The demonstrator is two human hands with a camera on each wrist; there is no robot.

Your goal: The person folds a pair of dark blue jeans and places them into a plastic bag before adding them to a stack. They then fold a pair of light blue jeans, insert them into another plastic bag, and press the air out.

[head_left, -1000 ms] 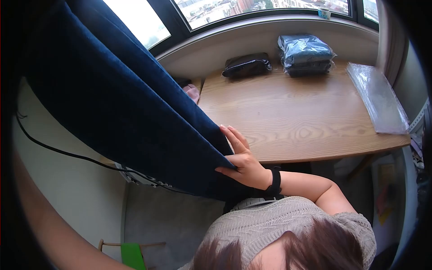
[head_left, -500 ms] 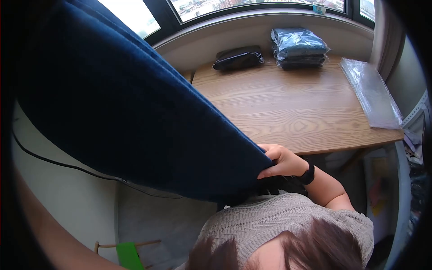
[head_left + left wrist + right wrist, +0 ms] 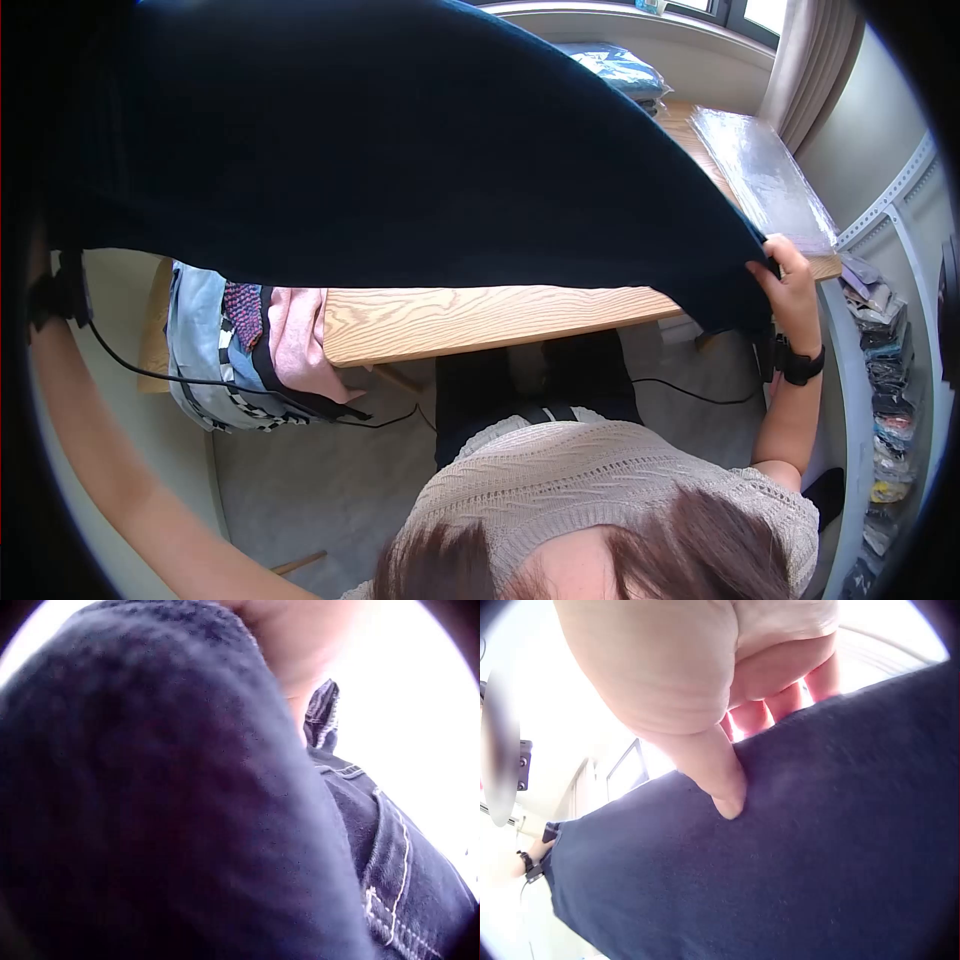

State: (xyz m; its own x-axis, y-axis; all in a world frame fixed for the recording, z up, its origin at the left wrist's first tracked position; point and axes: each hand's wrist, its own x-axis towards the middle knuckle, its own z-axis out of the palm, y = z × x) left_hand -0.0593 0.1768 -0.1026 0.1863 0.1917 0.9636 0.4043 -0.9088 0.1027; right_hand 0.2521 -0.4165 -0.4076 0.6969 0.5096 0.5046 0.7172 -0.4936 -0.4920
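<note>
A pair of dark blue jeans [image 3: 400,150] is stretched sideways in front of me, held up over the table. My right hand [image 3: 790,285] pinches one end of it, the thumb on the near face and the fingers behind the edge, as the right wrist view shows. At the far left, my left hand [image 3: 541,849] grips the other end. In the left wrist view, part of that hand [image 3: 300,637] shows above the denim, with a belt loop and pale stitching beside it. The left fingers are mostly hidden by the cloth.
Behind the jeans stands a wooden table [image 3: 480,325]. Clear plastic bags [image 3: 765,180] lie at its right end, and a bagged blue bundle [image 3: 615,68] sits at the back. Folded clothes [image 3: 295,340] hang at the left. A black cable [image 3: 150,372] crosses there. Shelving [image 3: 860,400] stands right.
My right hand has moved right, sliding out along the cloth edge. The jeans have gone from a slanting, folded hang to a wide spread. The view has turned, revealing clothes at left and shelving at right.
</note>
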